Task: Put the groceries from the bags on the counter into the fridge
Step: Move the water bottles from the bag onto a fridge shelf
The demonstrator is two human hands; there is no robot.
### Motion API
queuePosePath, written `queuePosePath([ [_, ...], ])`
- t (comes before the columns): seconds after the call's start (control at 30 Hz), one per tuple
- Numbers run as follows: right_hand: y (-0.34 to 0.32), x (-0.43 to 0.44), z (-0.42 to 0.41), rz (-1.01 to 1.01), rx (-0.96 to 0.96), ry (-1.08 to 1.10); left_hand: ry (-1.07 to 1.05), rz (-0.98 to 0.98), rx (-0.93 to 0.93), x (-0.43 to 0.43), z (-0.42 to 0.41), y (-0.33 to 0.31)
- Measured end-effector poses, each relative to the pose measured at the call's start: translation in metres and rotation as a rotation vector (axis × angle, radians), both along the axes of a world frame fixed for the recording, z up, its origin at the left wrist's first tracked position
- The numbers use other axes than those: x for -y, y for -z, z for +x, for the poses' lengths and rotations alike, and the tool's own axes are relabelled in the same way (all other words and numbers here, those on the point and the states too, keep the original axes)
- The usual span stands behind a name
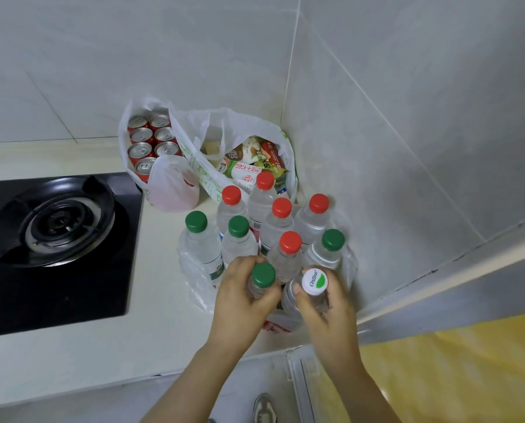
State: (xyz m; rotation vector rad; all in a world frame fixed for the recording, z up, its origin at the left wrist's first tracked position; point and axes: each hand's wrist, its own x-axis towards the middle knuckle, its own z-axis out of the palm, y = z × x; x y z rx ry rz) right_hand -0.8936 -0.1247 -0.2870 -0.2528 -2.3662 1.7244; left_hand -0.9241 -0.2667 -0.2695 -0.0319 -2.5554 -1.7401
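Gripping two bottles at once: left hand (243,296) has its fingers curled round the neck of a clear plastic water bottle with a green cap (263,275). Right hand (328,312) is curled round a clear plastic bottle with a white cap with a green leaf logo (314,282). Both bottles stand upright at the near edge of a cluster of red- and green-capped clear water bottles (281,221). The cluster sits in a crumpled transparent plastic bag (194,270) on the cream counter (157,331). Behind it, in the corner, a thin white plastic bag of red drink cans (151,141) touches a white plastic bag of snack packets and cartons (249,160). Black glass gas hob (57,227) lies left of the bags. Grey tiled wall (377,117) is behind.
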Motion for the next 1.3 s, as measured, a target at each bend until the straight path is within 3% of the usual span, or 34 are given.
queuePosePath([
  [0.47,-0.031,-0.003,-0.005,-0.114,-0.107,0.019,-0.165,0.149,-0.072,0.002,0.0,-0.025],
  [0.83,-0.136,0.005,-0.016,-0.102,-0.386,-0.007,-0.155,0.3,-0.304,0.023,0.005,-0.125],
  [1.07,-0.226,0.022,-0.025,-0.148,-0.584,-0.191,-0.162,0.344,-0.461,0.044,0.008,-0.208],
  [1.3,-0.286,0.054,-0.044,-0.264,-0.641,-0.38,-0.309,0.346,-0.536,0.075,0.015,-0.272],
])
